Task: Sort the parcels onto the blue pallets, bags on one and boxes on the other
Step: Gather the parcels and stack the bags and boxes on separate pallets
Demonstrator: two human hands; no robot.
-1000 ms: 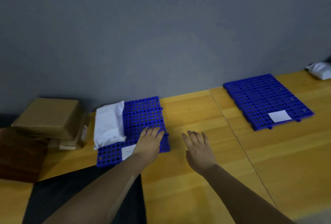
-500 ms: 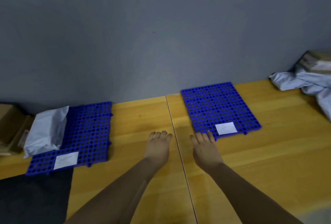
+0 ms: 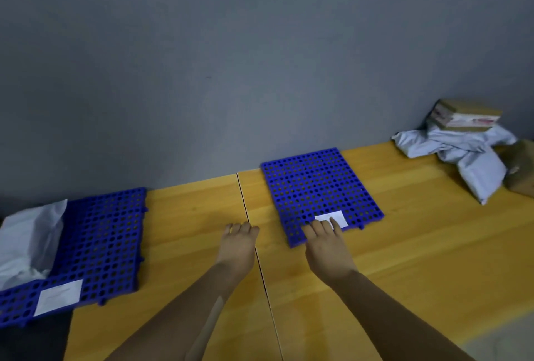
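Two blue pallets lie on the wooden table. The left pallet (image 3: 107, 242) carries a white bag (image 3: 27, 240) on its left side and a white label near its front. The right pallet (image 3: 315, 187) bears only a white label (image 3: 336, 217). At the far right a heap of white bags (image 3: 474, 158) lies under a cardboard box (image 3: 465, 116), with another brown box (image 3: 520, 167) at the frame edge. My left hand (image 3: 238, 245) hovers open over the bare table between the pallets. My right hand (image 3: 325, 240) is open, its fingertips over the right pallet's front edge.
A grey wall runs behind the table (image 3: 187, 216). A seam (image 3: 251, 233) splits the tabletop between the pallets. A dark gap (image 3: 31, 340) shows at the lower left, beyond the table's edge.
The view has swung to the right: the left pallet slid toward the left edge and the parcel heap came into sight. Both hands moved right, empty, away from the left pallet.
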